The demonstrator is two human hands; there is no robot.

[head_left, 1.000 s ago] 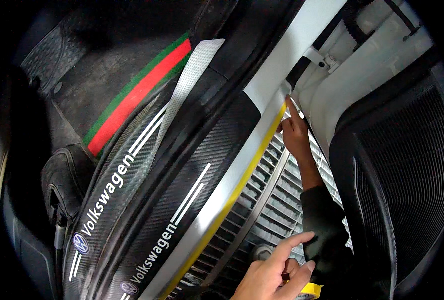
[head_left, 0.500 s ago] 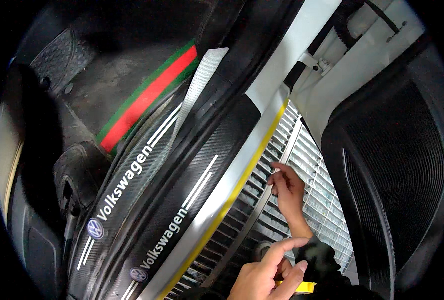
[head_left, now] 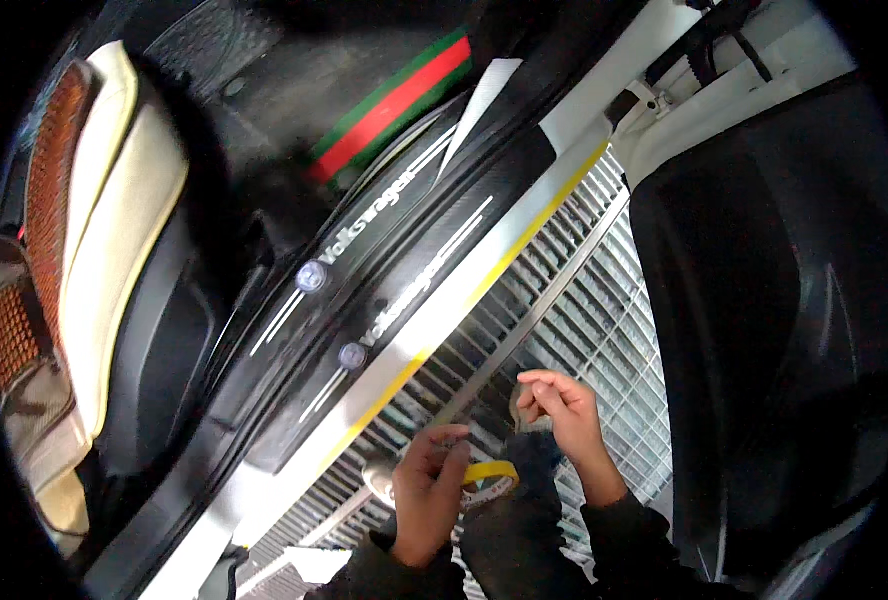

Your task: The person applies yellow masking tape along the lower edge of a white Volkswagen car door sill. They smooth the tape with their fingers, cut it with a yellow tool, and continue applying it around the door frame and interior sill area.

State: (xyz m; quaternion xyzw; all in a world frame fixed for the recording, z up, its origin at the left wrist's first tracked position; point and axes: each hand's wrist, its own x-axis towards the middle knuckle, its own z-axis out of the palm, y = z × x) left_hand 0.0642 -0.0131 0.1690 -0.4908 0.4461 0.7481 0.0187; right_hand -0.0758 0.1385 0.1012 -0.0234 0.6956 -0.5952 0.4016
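My left hand [head_left: 429, 495] is closed, with a narrow roll of yellow tape [head_left: 491, 482] held at its thumb side. Up and to the right, my right hand [head_left: 570, 415] has its fingers curled in toward the thumb; whatever it may pinch is too small to see. Both hands are over the floor grating, apart from each other. Beyond them runs the white door sill [head_left: 444, 318] of a car, with a yellow tape strip [head_left: 486, 283] along its lower edge. Black carbon-look trim strips [head_left: 414, 262] with white lettering lie on the sill.
An open dark door panel [head_left: 764, 330] bounds the right side. A cream and brown seat [head_left: 114, 260] stands at left. A pale strip [head_left: 479, 110] sticks up from the inner trim. Below lies metal floor grating [head_left: 604, 320], with my shoes [head_left: 379, 480] on it.
The view has shifted toward the car's seat, bringing it into sight at left. My right hand has drawn back from the sill, and my left hand, still with the tape roll, is further left.
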